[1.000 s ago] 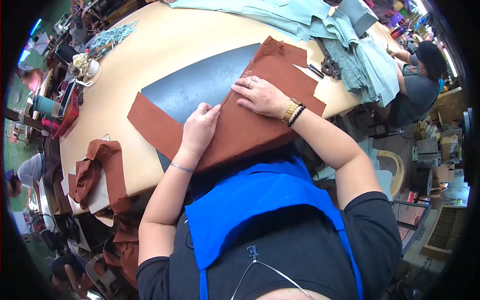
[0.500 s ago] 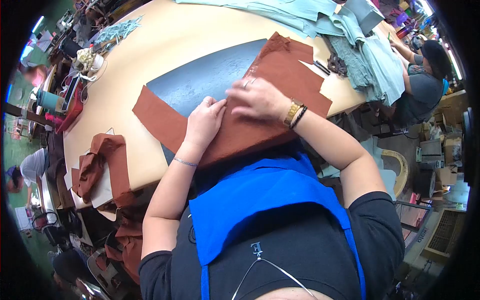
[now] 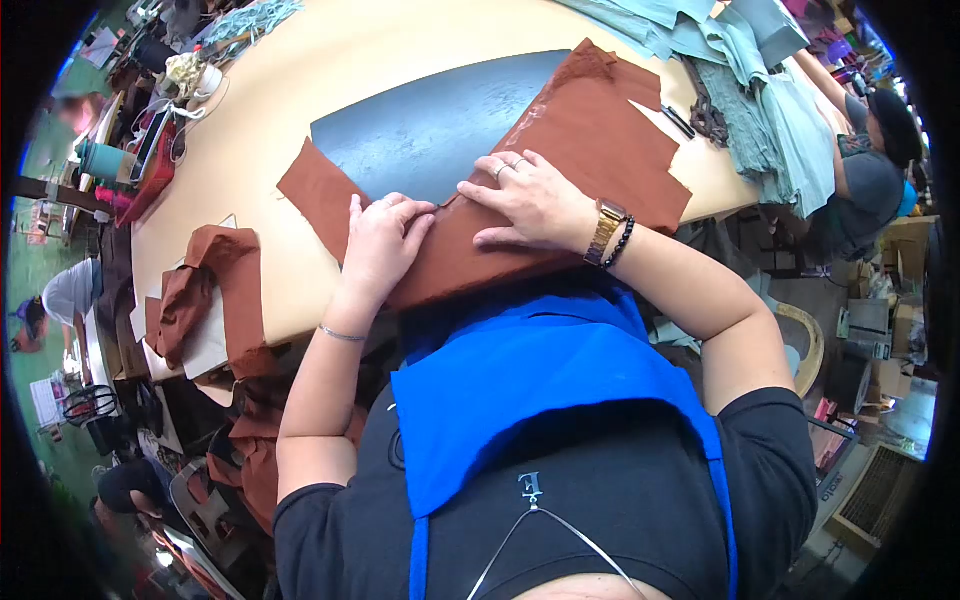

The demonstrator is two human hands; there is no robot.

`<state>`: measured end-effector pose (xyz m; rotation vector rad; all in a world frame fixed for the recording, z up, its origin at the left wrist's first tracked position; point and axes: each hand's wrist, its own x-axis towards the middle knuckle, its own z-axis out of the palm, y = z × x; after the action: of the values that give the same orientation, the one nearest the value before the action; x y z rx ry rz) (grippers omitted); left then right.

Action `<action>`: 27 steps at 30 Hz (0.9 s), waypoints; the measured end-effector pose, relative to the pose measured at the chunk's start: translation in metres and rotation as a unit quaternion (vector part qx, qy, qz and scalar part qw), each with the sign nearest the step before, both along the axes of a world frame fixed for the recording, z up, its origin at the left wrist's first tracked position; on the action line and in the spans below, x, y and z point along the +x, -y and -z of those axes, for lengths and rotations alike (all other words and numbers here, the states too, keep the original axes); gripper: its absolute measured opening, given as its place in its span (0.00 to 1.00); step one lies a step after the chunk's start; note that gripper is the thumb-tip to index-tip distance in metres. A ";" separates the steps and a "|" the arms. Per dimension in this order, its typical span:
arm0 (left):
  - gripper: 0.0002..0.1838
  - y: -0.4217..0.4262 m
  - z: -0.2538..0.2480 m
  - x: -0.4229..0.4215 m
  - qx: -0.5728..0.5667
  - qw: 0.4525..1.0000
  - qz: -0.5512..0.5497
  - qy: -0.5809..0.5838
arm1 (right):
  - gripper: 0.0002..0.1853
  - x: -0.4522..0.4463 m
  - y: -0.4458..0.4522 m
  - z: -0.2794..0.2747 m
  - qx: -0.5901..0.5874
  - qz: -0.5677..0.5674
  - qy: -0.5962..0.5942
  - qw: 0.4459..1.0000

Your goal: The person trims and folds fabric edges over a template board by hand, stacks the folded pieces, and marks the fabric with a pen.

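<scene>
A large reddish-brown leather piece (image 3: pixel 610 140) lies folded over a dark grey board (image 3: pixel 430 115) on the table, near my body. My left hand (image 3: pixel 380 250) pinches at the inner edge of this leather, thumb and forefinger together. A small dark bit shows at those fingertips; what it is I cannot make out. My right hand (image 3: pixel 540 203) rests palm down on the leather, fingers spread, its forefinger close to the same edge. Pale marks run along the leather's edge farther up.
Brown leather scraps (image 3: pixel 190 290) lie on the pale table (image 3: pixel 240 130) at left. Dark pen-like tools (image 3: pixel 678 121) lie at right. Pale green leather (image 3: pixel 790 130) hangs over the right edge, beside another person (image 3: pixel 870 180). A red tray (image 3: pixel 150 185) stands at the left edge.
My right hand, blurred and lifted before, now lies flat on the leather with fingers spread. The left hand keeps its pinch at the edge. The whole view has shifted a little.
</scene>
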<state>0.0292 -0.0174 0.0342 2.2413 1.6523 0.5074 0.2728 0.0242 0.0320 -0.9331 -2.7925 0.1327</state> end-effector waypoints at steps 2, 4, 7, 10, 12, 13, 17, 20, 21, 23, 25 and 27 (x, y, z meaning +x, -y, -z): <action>0.08 0.001 0.001 -0.002 0.022 1.000 0.007 -0.013 | 0.35 -0.005 0.001 0.002 -0.031 0.002 -0.005 0.999; 0.07 0.001 0.002 -0.005 0.041 0.999 0.020 -0.029 | 0.36 -0.009 0.005 0.006 -0.054 0.015 -0.021 0.998; 0.09 0.000 0.005 -0.012 0.071 0.994 0.053 -0.067 | 0.37 -0.011 0.011 -0.001 -0.035 0.015 -0.003 0.999; 0.12 -0.002 0.008 -0.020 0.120 0.981 0.095 -0.122 | 0.39 -0.013 0.012 -0.009 -0.053 0.012 0.010 0.998; 0.13 -0.003 0.009 -0.025 0.154 0.970 0.120 -0.148 | 0.39 -0.015 0.011 -0.012 -0.064 0.006 0.017 0.998; 0.13 -0.004 0.010 -0.027 0.162 0.967 0.125 -0.152 | 0.39 -0.016 0.010 -0.012 -0.070 0.003 0.021 0.997; 0.12 -0.007 0.009 -0.037 0.183 0.960 0.139 -0.162 | 0.38 -0.017 0.007 -0.012 -0.053 -0.009 0.030 0.998; 0.10 -0.008 0.007 -0.042 0.186 0.959 0.143 -0.161 | 0.38 -0.018 0.006 -0.018 -0.073 -0.017 0.040 0.996; 0.09 -0.007 0.006 -0.043 0.186 0.959 0.143 -0.161 | 0.38 -0.019 0.005 -0.019 -0.077 -0.020 0.043 0.996; 0.07 -0.007 0.003 -0.044 0.193 0.959 0.136 -0.156 | 0.39 -0.019 0.003 -0.019 -0.083 -0.026 0.045 0.995; 0.07 -0.006 0.003 -0.047 0.193 0.961 0.127 -0.154 | 0.39 -0.020 0.002 -0.019 -0.088 -0.032 0.044 0.995; 0.07 -0.006 0.005 -0.051 0.186 0.963 0.115 -0.156 | 0.39 -0.022 0.002 -0.019 -0.085 -0.036 0.052 0.994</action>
<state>-0.0215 -0.0113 0.0297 2.8750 1.4984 0.4545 0.2510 0.0225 0.0510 -0.8996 -2.9490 0.3467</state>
